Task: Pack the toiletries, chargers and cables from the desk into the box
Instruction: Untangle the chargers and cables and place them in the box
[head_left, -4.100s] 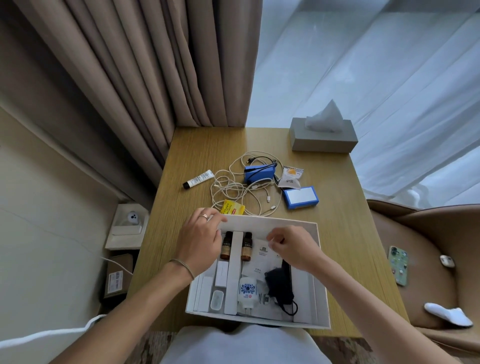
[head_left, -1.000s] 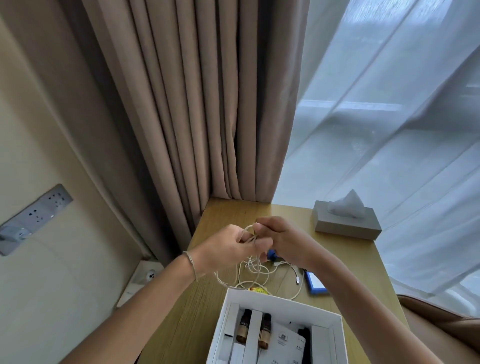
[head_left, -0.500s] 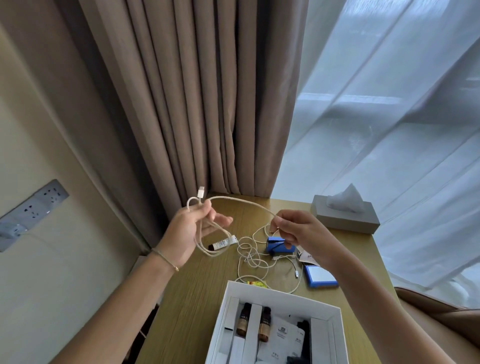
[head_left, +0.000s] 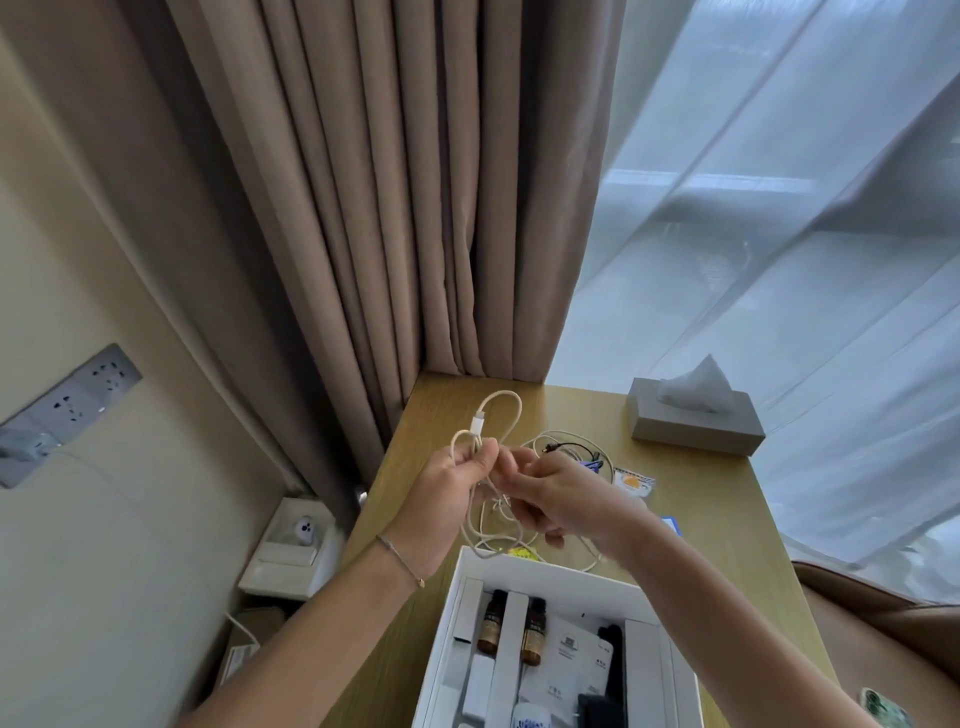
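My left hand (head_left: 451, 499) grips loops of a white cable (head_left: 498, 410) above the wooden desk (head_left: 691, 499); its plug end sticks up beside a loop. My right hand (head_left: 558, 496) pinches the same cable right next to the left hand, and more loops hang down below both. Behind the hands lie other tangled cables (head_left: 569, 447). The white box (head_left: 545, 577) stands at the desk's near edge and holds two brown bottles (head_left: 491, 626), a white packet, white cartons and a dark item.
A grey tissue box (head_left: 693, 423) stands at the desk's far right. A small orange-and-white sachet (head_left: 634, 480) and a blue-edged item (head_left: 670, 525) lie right of the hands. Curtains hang behind. A wall socket strip (head_left: 67, 402) is on the left, a brown chair at right.
My hands have come together again: the right hand moved left to the left hand, and the cable stretched between them now forms loops gathered in the left hand.
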